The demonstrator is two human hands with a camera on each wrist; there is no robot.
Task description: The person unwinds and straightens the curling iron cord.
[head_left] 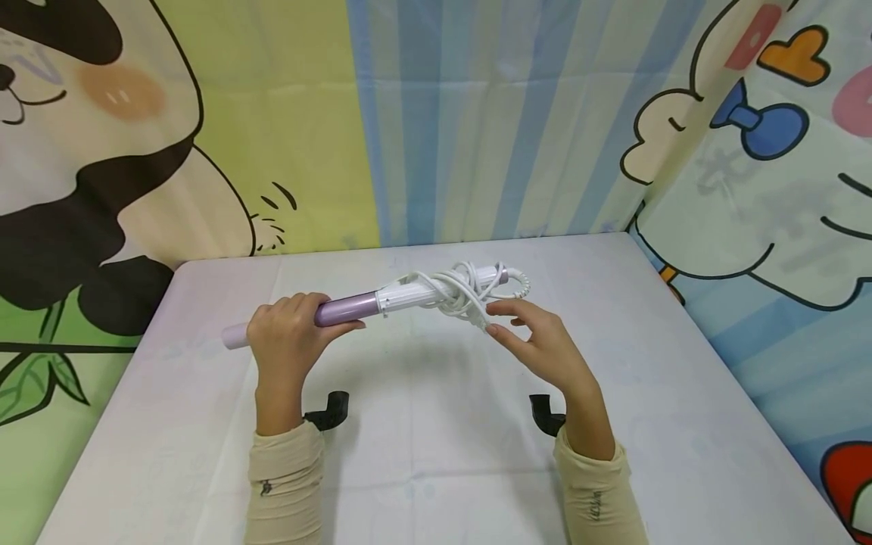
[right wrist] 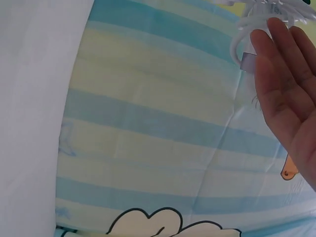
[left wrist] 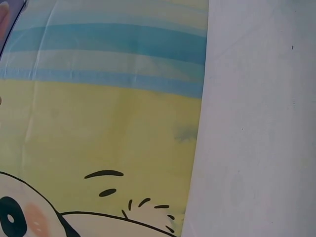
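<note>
A purple and white curling iron [head_left: 357, 306] is held up above the table, tilted slightly with its right end higher. Around its white handle winds a bundled white cord [head_left: 458, 291], which loops past the handle's right end. My left hand [head_left: 286, 333] grips the purple barrel, and the pale tip sticks out to its left. At the cord's lower right is my right hand [head_left: 545, 348], thumb and forefinger apart and fingertips close to the cord; whether they touch it I cannot tell. The right wrist view shows this hand's fingers [right wrist: 286, 54] fairly straight before the cord.
A white-covered table [head_left: 422, 469] lies beneath both hands. Black curved pieces [head_left: 334, 411] show beside the wrists. Behind and to the right hang printed curtains [head_left: 470, 121] with stripes and cartoon figures, meeting the table's far edge.
</note>
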